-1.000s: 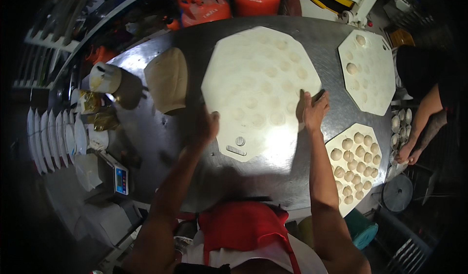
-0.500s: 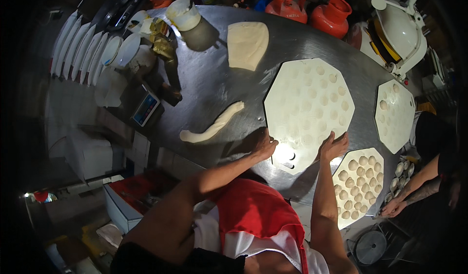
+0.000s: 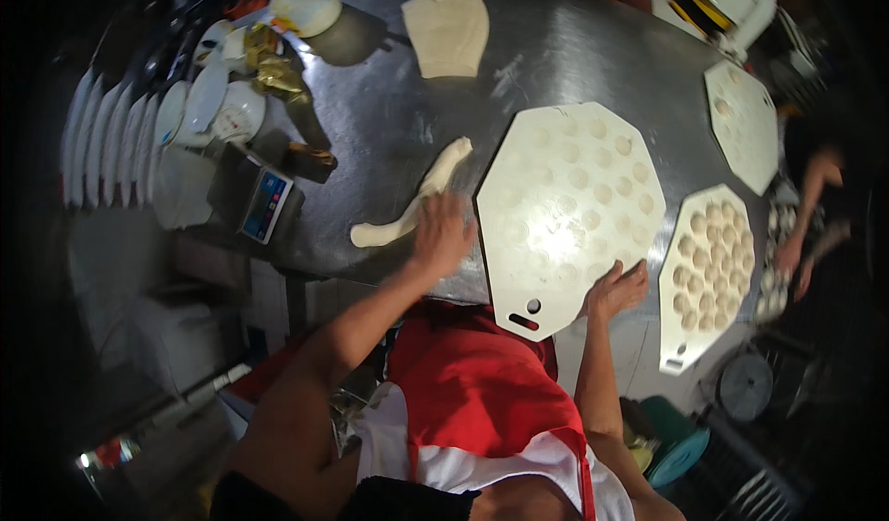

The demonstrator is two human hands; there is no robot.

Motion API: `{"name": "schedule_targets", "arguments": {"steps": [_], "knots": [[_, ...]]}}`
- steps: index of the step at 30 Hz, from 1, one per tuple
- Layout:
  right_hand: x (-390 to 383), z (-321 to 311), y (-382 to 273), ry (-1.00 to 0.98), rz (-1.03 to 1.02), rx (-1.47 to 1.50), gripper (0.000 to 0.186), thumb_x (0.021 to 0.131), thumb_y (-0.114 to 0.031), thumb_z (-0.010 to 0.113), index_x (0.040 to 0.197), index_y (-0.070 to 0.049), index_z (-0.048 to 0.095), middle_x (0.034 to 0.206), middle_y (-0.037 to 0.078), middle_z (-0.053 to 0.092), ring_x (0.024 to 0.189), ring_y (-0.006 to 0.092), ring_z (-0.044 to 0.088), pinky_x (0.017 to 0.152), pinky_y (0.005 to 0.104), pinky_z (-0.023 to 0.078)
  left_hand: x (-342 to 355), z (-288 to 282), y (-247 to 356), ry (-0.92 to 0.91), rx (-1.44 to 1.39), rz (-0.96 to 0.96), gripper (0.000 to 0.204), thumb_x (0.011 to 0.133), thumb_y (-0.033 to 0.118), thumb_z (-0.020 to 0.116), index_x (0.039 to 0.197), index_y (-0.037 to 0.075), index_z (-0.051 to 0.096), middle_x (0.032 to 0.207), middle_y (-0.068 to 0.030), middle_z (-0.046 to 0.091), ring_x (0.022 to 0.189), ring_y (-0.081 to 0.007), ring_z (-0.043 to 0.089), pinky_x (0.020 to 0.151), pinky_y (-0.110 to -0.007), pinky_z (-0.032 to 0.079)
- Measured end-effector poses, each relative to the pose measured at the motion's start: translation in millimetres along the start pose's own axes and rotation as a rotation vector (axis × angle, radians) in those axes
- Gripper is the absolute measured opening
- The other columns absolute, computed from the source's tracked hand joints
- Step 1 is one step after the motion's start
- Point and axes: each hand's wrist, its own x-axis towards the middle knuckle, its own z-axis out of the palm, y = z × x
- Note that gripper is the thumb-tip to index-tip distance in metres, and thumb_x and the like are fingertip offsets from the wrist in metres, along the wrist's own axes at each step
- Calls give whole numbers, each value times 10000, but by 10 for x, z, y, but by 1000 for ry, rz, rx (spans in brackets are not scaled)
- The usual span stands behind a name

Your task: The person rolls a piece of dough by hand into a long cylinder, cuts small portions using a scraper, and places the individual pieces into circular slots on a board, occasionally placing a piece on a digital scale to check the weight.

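Observation:
A large white moulding board [image 3: 519, 188] with rows of shallow round hollows lies on the steel table, its handle end with a round hole and a slot jutting over the near edge. My right hand [image 3: 619, 289] grips the board's lower right edge, thumb toward its top face. Left of the board is a curved rope of pale dough [image 3: 380, 235]. My left hand [image 3: 444, 236] reaches over this rope, fingers stretched out and slightly blurred. Whether it touches the dough is unclear. A flat dough slab [image 3: 447, 35] rests farther back.
A second board [image 3: 671, 331] with dough in its hollows lies to the right; another white board [image 3: 750, 137] is beyond it. Another person's hand [image 3: 787, 257] is at far right. A digital scale [image 3: 267, 206], white tub [image 3: 306, 7] and bowls occupy the left side of the steel table [image 3: 370, 104].
My left hand has let go of the large board and moved left to the dough rope. My right hand stays at the board's edge. The whole view has shifted.

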Motion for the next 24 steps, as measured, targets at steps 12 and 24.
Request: {"name": "schedule_targets", "arguments": {"steps": [12, 24], "knots": [[-615, -707, -2710, -805, -114, 902, 646, 967, -259, 798, 1515, -27, 546, 1304, 153, 679, 1012, 213, 685, 853, 342, 571, 441, -789, -763, -457, -937, 56, 357, 1057, 278, 643, 1276, -4, 647, 1057, -113, 713, 974, -202, 652, 910, -362, 506], [-745, -1022, -3285, -923, -292, 417, 411, 1006, -385, 732, 958, 18, 665, 811, 105, 715, 797, 165, 663, 741, 339, 531, 74, -1216, -706, -405, -543, 356, 277, 1031, 223, 564, 1035, -47, 625, 848, -261, 718, 831, -454, 709, 766, -547, 545]]}}
